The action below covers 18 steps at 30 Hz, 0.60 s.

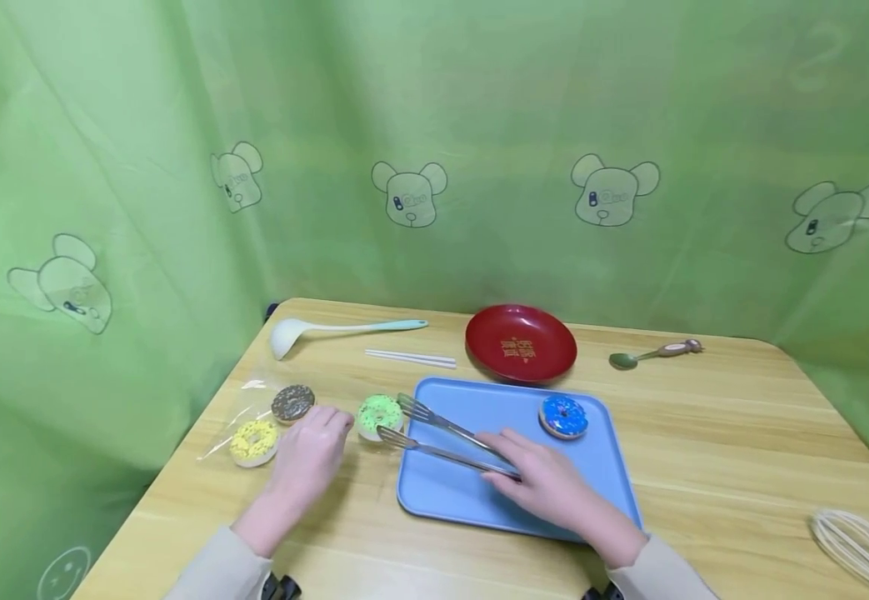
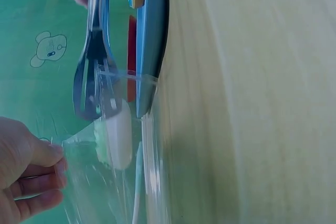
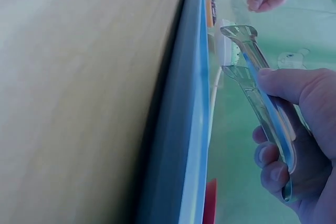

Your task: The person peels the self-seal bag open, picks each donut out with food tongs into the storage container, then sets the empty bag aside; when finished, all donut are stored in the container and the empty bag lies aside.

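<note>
My left hand (image 1: 310, 454) pinches the edge of a clear plastic bag (image 2: 86, 187), which is hard to make out in the head view. My right hand (image 1: 546, 479) grips metal serving tongs (image 1: 449, 455) over the blue tray. The tongs' arms stand apart, their tips beside the green doughnut (image 1: 379, 414); contact cannot be made out. Left of that hand lie a chocolate doughnut (image 1: 293, 402) and a yellow doughnut (image 1: 254, 442), with the bag's film around them. A blue-iced doughnut (image 1: 563, 417) sits on the tray (image 1: 509, 521).
Behind the tray stands a red plate (image 1: 520, 325). A ladle (image 1: 344, 327) and white chopsticks (image 1: 410, 358) lie at the back left. To the right are a small spoon (image 1: 651, 353) and a whisk (image 1: 865, 550). A green curtain (image 1: 509, 100) hangs behind the table.
</note>
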Tool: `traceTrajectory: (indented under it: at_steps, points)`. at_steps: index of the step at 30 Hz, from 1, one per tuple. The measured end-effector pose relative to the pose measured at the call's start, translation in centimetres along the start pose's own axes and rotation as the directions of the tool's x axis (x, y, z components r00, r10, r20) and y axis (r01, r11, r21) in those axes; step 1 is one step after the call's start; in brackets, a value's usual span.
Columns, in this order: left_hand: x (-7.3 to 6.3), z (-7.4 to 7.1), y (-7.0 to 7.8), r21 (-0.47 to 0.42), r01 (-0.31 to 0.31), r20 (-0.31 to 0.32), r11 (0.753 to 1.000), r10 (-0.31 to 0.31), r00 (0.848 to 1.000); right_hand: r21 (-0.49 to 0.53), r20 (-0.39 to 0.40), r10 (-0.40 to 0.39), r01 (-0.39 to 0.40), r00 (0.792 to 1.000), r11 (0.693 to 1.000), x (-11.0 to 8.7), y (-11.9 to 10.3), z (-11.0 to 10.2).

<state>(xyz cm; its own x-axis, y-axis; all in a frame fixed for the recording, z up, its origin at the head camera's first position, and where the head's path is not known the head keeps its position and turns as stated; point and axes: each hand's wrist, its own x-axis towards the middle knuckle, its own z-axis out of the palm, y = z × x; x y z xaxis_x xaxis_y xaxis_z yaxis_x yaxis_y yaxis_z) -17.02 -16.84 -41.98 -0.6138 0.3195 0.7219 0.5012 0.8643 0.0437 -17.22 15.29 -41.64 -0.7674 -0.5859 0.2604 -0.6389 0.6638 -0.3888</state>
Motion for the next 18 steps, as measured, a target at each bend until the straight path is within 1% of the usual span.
traceTrajectory:
  at_steps: [5, 10, 13, 15, 18]
  points:
    - [0.0, -0.2, -0.1, -0.039, 0.040, 0.007, 0.998, -0.040, 0.999, 0.019, -0.044, 0.013, -0.012, 0.999, 1.000, -1.5, 0.3, -0.8]
    - [0.0, -0.2, -0.1, -0.038, 0.043, 0.017, 0.998, -0.043, 0.999, 0.023, -0.099, 0.059, -0.057, 0.993, 0.998, -3.3, 0.8, -1.6]
    - [0.0, -0.1, -0.1, -0.033, 0.040, 0.023, 0.999, -0.040, 0.999, -0.010, -0.140, 0.093, -0.096, 0.986, 0.995, -4.6, 1.1, -2.0]
    - [0.0, -0.1, -0.1, -0.030, 0.042, 0.026, 0.999, -0.042, 0.999, -0.037, -0.175, 0.100, -0.108, 0.979, 0.993, -5.4, 1.3, -2.3]
    - [0.0, -0.1, -0.1, -0.033, 0.050, 0.030, 0.998, -0.049, 0.998, -0.050, -0.205, 0.110, -0.123, 0.973, 0.991, -6.6, 1.8, -2.7]
